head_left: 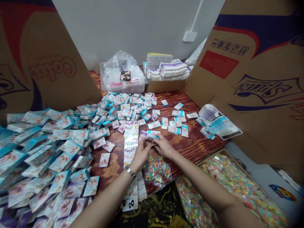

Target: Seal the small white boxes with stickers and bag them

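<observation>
A small blue-and-white printed box (153, 133) is held between my two hands near the middle of the table. My left hand (143, 148) closes on its left side, and my right hand (163, 145) grips its right side with bent fingers. A purple-and-white box (142, 135) lies just beyond my left fingers. Under my left wrist runs a long sheet of small colourful stickers (131, 142). Below my hands lies a clear bag of small colourful pieces (158, 171). Several similar boxes (174, 129) lie just beyond my right hand.
A big heap of printed boxes (64, 148) covers the left side. Flat cartons (220, 125) lie fanned at right. Behind stand a plastic tub (122, 85) and a cardboard box of stacked cartons (166, 85). Large cardboard panels (256, 69) flank the table; bagged colourful pieces (237, 186) fill trays at lower right.
</observation>
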The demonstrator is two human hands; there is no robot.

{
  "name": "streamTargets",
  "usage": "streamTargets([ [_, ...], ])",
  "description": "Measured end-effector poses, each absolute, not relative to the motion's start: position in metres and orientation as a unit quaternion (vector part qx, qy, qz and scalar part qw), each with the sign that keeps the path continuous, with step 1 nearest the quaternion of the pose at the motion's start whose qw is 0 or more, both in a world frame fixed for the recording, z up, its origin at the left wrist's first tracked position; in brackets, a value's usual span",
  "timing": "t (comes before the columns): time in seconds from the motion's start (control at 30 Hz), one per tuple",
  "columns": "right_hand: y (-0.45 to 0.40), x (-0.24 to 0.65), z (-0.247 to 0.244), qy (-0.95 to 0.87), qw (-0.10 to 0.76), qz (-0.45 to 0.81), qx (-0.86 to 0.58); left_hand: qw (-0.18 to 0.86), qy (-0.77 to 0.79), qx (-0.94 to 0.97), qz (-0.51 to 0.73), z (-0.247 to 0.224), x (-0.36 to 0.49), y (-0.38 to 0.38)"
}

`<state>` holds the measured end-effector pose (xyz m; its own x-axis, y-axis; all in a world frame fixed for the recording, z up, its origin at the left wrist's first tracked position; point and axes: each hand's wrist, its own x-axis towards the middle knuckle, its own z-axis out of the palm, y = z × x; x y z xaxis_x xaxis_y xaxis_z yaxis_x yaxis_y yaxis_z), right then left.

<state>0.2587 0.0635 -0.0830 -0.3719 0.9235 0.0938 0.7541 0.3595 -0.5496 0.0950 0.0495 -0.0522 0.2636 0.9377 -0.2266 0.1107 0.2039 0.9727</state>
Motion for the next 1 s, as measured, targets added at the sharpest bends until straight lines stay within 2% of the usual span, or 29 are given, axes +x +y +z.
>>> streamTargets([
  [0.17,0.060,0.261,-0.068,-0.833,0.201,0.231,-0.461,0.664,0.492,0.433,0.361,-0.048,0.097,0.056],
  [0.37,0.056,0.279,-0.009,-0.873,0.167,0.279,-0.363,0.760,0.399,0.421,0.294,-0.021,0.086,0.065],
  [0.47,0.049,0.299,0.008,-0.819,0.228,0.301,-0.432,0.768,0.389,0.412,0.299,-0.012,0.078,0.067],
  [0.57,0.037,0.326,0.000,-0.701,0.271,0.355,-0.556,0.780,0.378,0.364,0.341,-0.007,0.067,0.062],
  [0.67,0.023,0.342,-0.022,-0.644,0.235,0.417,-0.597,0.803,0.361,0.312,0.358,-0.005,0.055,0.054],
  [0.8,0.024,0.338,-0.038,-0.656,0.208,0.412,-0.597,0.824,0.373,0.259,0.339,-0.006,0.045,0.045],
  [1.0,0.066,0.324,-0.033,-0.760,0.094,0.414,-0.492,0.813,0.385,0.237,0.368,-0.002,0.039,0.034],
])
